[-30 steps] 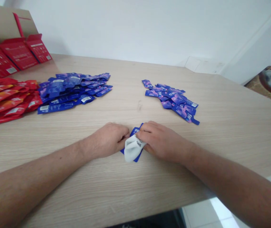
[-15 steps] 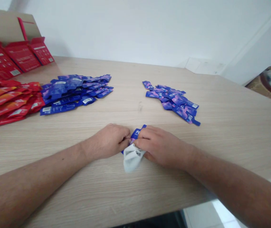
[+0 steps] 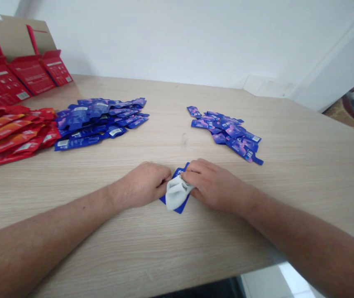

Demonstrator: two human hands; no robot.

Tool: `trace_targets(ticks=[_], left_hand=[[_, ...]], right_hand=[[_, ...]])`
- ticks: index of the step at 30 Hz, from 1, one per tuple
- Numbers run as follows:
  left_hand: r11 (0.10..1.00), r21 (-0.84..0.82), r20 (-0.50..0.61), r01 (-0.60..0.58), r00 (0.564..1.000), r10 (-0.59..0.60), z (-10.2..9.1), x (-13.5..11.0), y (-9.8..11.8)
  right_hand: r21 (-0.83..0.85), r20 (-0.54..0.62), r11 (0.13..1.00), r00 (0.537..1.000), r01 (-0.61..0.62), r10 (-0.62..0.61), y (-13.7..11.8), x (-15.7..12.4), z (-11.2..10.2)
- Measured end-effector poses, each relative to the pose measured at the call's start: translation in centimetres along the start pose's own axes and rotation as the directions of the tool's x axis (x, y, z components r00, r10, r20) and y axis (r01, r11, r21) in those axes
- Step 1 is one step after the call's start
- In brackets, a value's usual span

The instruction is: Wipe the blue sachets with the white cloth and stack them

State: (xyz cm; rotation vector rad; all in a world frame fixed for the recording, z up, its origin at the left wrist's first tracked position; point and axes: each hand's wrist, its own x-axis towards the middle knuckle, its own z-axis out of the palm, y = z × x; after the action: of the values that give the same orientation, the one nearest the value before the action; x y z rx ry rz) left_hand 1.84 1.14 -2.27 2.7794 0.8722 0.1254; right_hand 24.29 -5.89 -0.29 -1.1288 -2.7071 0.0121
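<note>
One blue sachet [image 3: 178, 171] lies at a slant on the table [image 3: 152, 244], between the hands, its middle covered by a pale cloth [image 3: 177, 194]. Right hand [image 3: 215, 184]: thumb and fingers pinch the bunched cloth, its loose end hanging over the sachet. Left hand [image 3: 145, 184]: fingers curled in at the sachet's left edge; seems to pinch it, though the fingertips are mostly hidden.

Step in hand, judged: wiping the sachet's face. Next stroke calls for a firm left hold, so that the light packet does not slide, and for the cloth pressed flatter to reach the covered part.

Farther out: a small loose pile [image 3: 231, 131] of blue sachets beyond the right hand; a larger heap [image 3: 99, 118] of the same beyond the left. Red packets [image 3: 15, 134] touch that heap's left side. Behind them, open red cartons [image 3: 32, 74] near the wall [image 3: 164, 41].
</note>
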Motion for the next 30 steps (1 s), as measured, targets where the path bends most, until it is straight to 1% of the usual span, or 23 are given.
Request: trace_targets(ticks=[2,5,6,7,10,11,12,15,16,17,20,21,22,25,26,27,30], left_hand=[[1.0,-0.002,-0.001,0.002,1.0,-0.002,-0.03,0.01,0.03],[1.0,-0.007,0.007,0.007,1.0,-0.007,-0.06,-0.01,0.07],[1.0,-0.011,0.009,0.01,1.0,-0.01,-0.07,-0.02,0.08],[1.0,-0.016,0.011,0.011,1.0,-0.01,-0.08,-0.02,0.09],[0.999,-0.032,0.01,0.01,1.0,-0.01,-0.07,0.01,0.06],[0.999,-0.031,0.007,0.009,1.0,-0.009,-0.05,0.03,0.04],[1.0,-0.026,0.005,0.007,1.0,-0.007,-0.03,0.05,0.01],[1.0,-0.014,0.002,0.002,1.0,-0.002,0.03,0.08,-0.03],[1.0,-0.016,0.002,0.002,1.0,-0.001,0.04,0.09,-0.02],[1.0,-0.019,0.0,0.001,1.0,-0.001,0.03,0.09,0.0],[1.0,-0.022,-0.006,0.001,1.0,-0.001,-0.04,0.07,0.11],[1.0,-0.02,-0.007,0.001,1.0,-0.001,-0.07,0.06,0.13],[1.0,-0.018,-0.005,0.003,1.0,-0.003,-0.1,0.06,0.15],[1.0,-0.01,0.007,0.015,1.0,-0.015,-0.12,0.08,0.14],[1.0,-0.01,0.01,0.016,1.0,-0.016,-0.11,0.09,0.12],[1.0,-0.011,0.011,0.014,1.0,-0.014,-0.1,0.11,0.12],[1.0,-0.013,0.006,0.004,1.0,-0.004,-0.09,0.12,0.12]], right_hand=[[0.0,0.002,1.0,1.0,0.001,-0.001,0.06,-0.02,-0.01],[0.019,0.022,0.996,0.996,0.09,-0.091,-0.02,-0.05,0.06],[0.023,0.022,0.995,0.995,0.098,-0.099,0.0,-0.04,0.08],[0.022,0.019,0.996,0.996,0.083,-0.083,0.04,-0.03,0.11],[0.001,-0.006,1.0,1.0,-0.019,0.019,0.19,0.01,0.11],[-0.004,-0.008,1.0,1.0,-0.024,0.024,0.16,0.02,0.09],[-0.006,-0.001,1.0,1.0,-0.004,0.004,0.08,0.02,0.06],[0.012,0.027,0.994,0.993,0.111,-0.111,-0.25,0.02,0.01],[0.019,0.028,0.993,0.992,0.12,-0.121,-0.27,0.02,0.0],[0.022,0.022,0.994,0.994,0.105,-0.105,-0.23,0.02,-0.01],[0.014,-0.001,1.0,1.0,-0.003,0.003,0.05,0.02,0.01],[0.008,-0.003,1.0,1.0,-0.016,0.016,0.1,0.01,0.02],[0.005,-0.001,1.0,1.0,-0.007,0.007,0.09,0.0,0.04],[0.012,0.02,0.996,0.996,0.084,-0.085,-0.05,0.0,0.11],[0.013,0.022,0.995,0.995,0.095,-0.095,-0.04,0.0,0.14],[0.009,0.018,0.996,0.996,0.083,-0.083,0.01,0.01,0.16],[-0.015,-0.014,1.0,1.0,-0.019,0.018,0.21,0.01,0.18]])
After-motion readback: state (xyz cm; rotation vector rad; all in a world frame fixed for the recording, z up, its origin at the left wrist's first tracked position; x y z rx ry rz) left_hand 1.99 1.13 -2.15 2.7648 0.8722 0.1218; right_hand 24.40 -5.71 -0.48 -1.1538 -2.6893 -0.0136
